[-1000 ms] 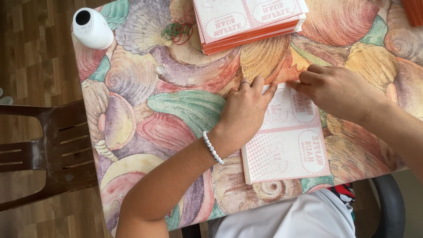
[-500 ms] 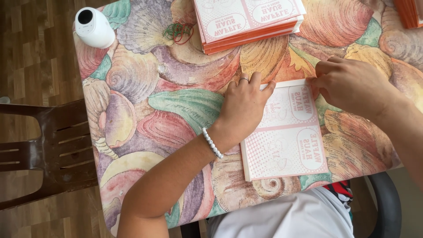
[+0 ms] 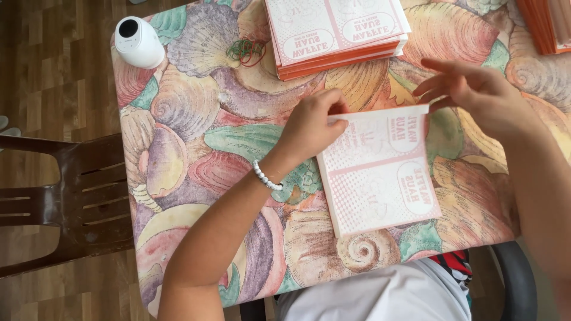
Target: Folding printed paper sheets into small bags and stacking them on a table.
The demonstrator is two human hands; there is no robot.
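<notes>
Far left: dark wooden chair (image 3: 65,202) pulled up beside the bench (image 3: 178,154), on plank flooring. Near the bench's top left corner, a small white cylindrical device (image 3: 138,41) with a dark round top, upright. Right of it, a few loose rubber bands (image 3: 247,50), red and green, lying on the seashell-patterned cloth. Just beyond, at the far edge, a stack of flat pink-and-white paper bags (image 3: 336,32) with orange edges showing.

At centre, left hand (image 3: 312,128), white bead bracelet (image 3: 266,177) at the wrist, fingers together and pinched on the far left corner of a single pink-and-white paper bag (image 3: 380,172). Bag lying flat on the bench directly before the body, its far edge lifted slightly off the cloth.

To the right, right hand (image 3: 476,95) raised above the bag's far right corner, fingers spread apart; whether the thumb and forefinger actually touch the corner, impossible to tell. In the top right corner, another orange-edged stack (image 3: 544,27), partly cut off by the frame.
</notes>
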